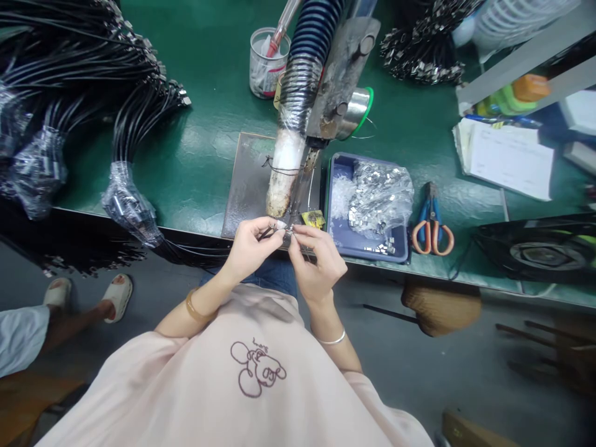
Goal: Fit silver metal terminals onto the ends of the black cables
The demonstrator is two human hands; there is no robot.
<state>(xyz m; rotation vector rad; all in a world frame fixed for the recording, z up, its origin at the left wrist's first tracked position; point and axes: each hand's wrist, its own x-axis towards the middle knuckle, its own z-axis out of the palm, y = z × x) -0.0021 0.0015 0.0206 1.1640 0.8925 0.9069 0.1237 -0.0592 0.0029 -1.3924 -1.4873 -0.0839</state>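
My left hand (pixel 249 245) pinches the end of a thin black cable (pixel 266 232) at the near edge of the green bench. My right hand (pixel 314 261) meets it fingertip to fingertip and pinches a small metal piece (pixel 288 232) at the cable's end. Both hands sit just below the tip of a soldering iron (pixel 300 186) that hangs from a metal bracket (pixel 342 77), beside a wrapped fume hose (pixel 298 93). A dark metal plate (pixel 246 180) lies under the iron. How the metal piece and the cable join is too small to tell.
A blue tray (pixel 342 239) with a bag of small metal clips (pixel 379 195) stands right of my hands, scissors (pixel 432 223) beyond it. Black cable bundles (pixel 69 68) fill the left of the bench (pixel 205 149). A clear cup (pixel 266 62) and a solder spool (pixel 358 108) stand behind. Another person's sandalled feet (pixel 88 298) are at the left.
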